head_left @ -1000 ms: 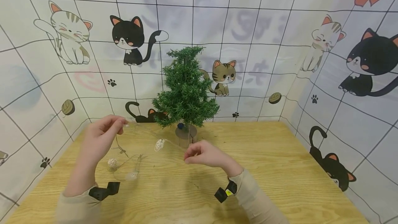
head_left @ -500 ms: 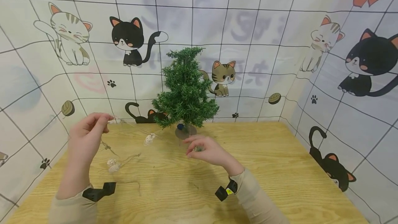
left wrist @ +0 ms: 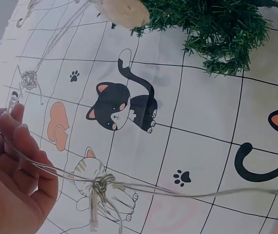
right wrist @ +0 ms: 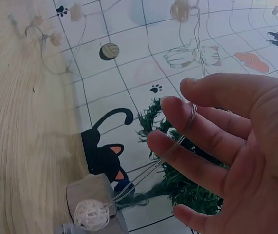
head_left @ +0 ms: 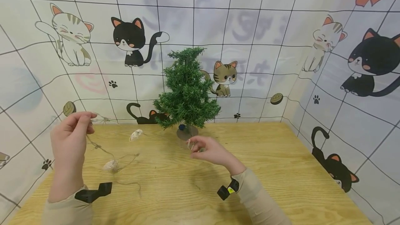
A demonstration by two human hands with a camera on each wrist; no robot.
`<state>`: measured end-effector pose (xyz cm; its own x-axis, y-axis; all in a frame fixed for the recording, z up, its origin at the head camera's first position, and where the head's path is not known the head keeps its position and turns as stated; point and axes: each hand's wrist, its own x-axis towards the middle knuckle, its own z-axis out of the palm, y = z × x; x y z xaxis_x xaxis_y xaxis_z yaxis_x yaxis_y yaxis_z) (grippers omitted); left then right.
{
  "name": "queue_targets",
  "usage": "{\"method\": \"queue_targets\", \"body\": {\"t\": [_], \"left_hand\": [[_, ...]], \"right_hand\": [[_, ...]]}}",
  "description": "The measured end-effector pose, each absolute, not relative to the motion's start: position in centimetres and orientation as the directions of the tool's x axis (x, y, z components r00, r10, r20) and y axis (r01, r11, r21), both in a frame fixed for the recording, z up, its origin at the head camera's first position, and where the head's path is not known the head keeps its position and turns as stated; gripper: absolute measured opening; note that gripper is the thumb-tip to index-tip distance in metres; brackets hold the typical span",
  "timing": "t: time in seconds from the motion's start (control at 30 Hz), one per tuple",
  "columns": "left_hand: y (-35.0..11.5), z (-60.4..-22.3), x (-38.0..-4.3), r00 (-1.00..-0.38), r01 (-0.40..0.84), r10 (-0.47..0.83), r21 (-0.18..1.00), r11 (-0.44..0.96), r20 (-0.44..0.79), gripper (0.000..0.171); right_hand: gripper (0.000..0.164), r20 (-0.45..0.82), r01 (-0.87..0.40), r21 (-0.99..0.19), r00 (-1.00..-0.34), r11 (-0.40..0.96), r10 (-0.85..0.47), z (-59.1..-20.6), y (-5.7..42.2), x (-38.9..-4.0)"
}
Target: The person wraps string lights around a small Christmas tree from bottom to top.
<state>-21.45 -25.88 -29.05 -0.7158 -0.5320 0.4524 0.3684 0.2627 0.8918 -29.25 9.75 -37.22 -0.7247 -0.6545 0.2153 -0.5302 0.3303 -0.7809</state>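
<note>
At the left in the head view, my left hand [head_left: 69, 143] pinches the thin wire of a string of lights between thumb and fingertips. A knotted wire joint [left wrist: 103, 183] hangs beside it in the left wrist view. My right hand [head_left: 210, 151] holds another stretch of the wire, which crosses its half-bent fingers below the thumb in the right wrist view. Woven white balls are strung along it: one ball [head_left: 136, 134] hangs between the hands, another pale ball [head_left: 110, 165] is lower left. A further ball [right wrist: 91, 215] dangles below my right hand, in front of the tree's base.
A small artificial green tree [head_left: 187, 89] stands at the back of the wooden table [head_left: 265, 169], on a round base [head_left: 183, 134] with a dark blue ball at its trunk. Behind and beside the table hangs a cat-print cloth [head_left: 256, 89].
My left hand has moved left with the wire, drawing the hanging white ball leftward. My right hand has shifted slightly, its fingers looser, and the wire appears to have run through them.
</note>
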Motion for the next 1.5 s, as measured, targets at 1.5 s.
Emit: {"method": "queue_targets", "body": {"t": [1.5], "left_hand": [[-30.0, -27.5, -19.4, -0.477, 0.833, -0.823, 0.458, -0.311, 0.309, 0.026]], "right_hand": [[0.052, 0.374, -0.522, -0.796, -0.822, 0.307, -0.430, -37.7, 0.0, -32.1]]}}
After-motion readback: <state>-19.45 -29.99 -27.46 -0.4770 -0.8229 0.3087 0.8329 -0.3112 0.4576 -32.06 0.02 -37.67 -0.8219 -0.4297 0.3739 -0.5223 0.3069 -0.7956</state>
